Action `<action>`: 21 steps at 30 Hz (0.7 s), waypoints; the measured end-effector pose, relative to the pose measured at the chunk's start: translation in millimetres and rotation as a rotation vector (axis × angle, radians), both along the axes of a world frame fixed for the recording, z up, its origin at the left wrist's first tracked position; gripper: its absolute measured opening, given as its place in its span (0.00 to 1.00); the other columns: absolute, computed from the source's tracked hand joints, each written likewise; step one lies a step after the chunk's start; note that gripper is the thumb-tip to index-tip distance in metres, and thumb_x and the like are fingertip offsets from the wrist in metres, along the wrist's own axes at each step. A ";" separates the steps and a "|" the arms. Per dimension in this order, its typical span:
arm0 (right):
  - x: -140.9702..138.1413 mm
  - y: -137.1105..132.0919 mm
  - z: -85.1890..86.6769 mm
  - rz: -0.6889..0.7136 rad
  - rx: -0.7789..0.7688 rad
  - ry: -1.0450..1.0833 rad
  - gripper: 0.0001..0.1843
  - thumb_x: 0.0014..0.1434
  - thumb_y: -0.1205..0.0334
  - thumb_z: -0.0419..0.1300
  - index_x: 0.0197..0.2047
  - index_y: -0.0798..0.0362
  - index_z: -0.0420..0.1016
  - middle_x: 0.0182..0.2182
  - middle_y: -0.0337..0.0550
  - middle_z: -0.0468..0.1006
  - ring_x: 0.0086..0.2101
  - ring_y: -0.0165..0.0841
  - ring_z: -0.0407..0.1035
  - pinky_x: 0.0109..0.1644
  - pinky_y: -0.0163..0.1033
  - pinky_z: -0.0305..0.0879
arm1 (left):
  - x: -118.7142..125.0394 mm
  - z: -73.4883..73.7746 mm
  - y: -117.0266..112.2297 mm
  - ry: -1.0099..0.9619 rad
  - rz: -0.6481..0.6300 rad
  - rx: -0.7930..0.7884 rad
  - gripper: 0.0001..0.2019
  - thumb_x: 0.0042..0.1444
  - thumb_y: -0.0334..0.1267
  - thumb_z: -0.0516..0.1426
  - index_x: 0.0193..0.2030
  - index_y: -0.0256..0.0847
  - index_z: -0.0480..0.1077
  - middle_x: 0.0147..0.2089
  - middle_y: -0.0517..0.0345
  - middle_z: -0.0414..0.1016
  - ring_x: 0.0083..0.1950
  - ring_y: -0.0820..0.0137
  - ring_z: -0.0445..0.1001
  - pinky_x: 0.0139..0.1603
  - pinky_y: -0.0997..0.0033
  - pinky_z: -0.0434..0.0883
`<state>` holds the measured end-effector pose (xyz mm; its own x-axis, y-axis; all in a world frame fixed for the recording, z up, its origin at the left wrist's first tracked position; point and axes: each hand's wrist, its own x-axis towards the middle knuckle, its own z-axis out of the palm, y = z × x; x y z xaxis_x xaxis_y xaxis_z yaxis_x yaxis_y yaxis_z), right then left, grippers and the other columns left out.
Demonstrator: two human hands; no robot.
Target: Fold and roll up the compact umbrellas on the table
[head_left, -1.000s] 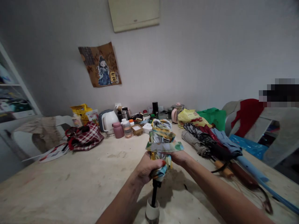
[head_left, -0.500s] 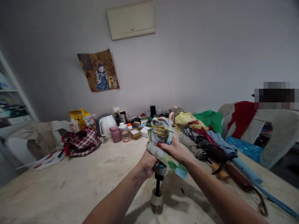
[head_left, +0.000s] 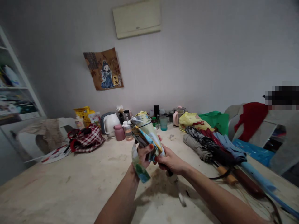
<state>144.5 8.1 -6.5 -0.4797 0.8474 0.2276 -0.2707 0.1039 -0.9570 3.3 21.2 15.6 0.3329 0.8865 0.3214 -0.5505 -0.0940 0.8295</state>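
Observation:
A folded umbrella (head_left: 149,132) with patterned blue, yellow and white cloth is held up over the table, its top leaning left and away. My left hand (head_left: 144,155) is closed around the gathered cloth, thumb across it. Lower down, my right hand (head_left: 170,160) grips the umbrella near its handle end. The pale handle (head_left: 172,178) shows partly under my right hand, with a light wrist strap (head_left: 181,197) dangling from it. A loose strip of the cloth (head_left: 140,168) hangs over my left wrist.
Several folded umbrellas (head_left: 210,146) lie on the table (head_left: 77,183) at the right. Along the back stand a white kettle (head_left: 111,124), a pink jar (head_left: 119,133), a teal cup (head_left: 163,123) and a yellow bag (head_left: 191,121). A checked bag (head_left: 90,140) lies left. A person's head is at far right.
The umbrella has turned from nearly upright to tilted left. My right hand has moved down toward the handle, and the loose strip now hangs on the left side.

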 end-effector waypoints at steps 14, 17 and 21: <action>-16.8 0.5 -32.7 -0.604 0.354 -0.466 0.21 0.44 0.66 0.60 0.44 0.51 0.61 0.32 0.42 0.74 0.31 0.35 0.67 0.36 0.39 0.61 | 15.8 -4.8 -8.2 0.054 0.360 0.067 0.25 0.36 0.34 0.71 0.45 0.41 0.76 0.36 0.55 0.81 0.39 0.62 0.77 0.43 0.65 0.74; -10.6 -1.8 -16.5 -0.403 0.272 -0.421 0.23 0.45 0.64 0.63 0.45 0.51 0.62 0.30 0.39 0.75 0.29 0.34 0.69 0.33 0.36 0.63 | 7.8 -0.5 -10.3 -0.026 0.295 0.009 0.26 0.36 0.34 0.69 0.47 0.40 0.76 0.37 0.55 0.81 0.38 0.63 0.77 0.42 0.65 0.74; -2.4 -4.4 -2.2 0.030 0.077 -0.455 0.10 0.52 0.57 0.59 0.34 0.52 0.64 0.17 0.32 0.67 0.17 0.28 0.61 0.22 0.33 0.56 | -4.1 4.1 -7.8 -0.053 0.106 0.013 0.23 0.37 0.38 0.68 0.44 0.39 0.77 0.38 0.52 0.81 0.43 0.58 0.78 0.42 0.64 0.74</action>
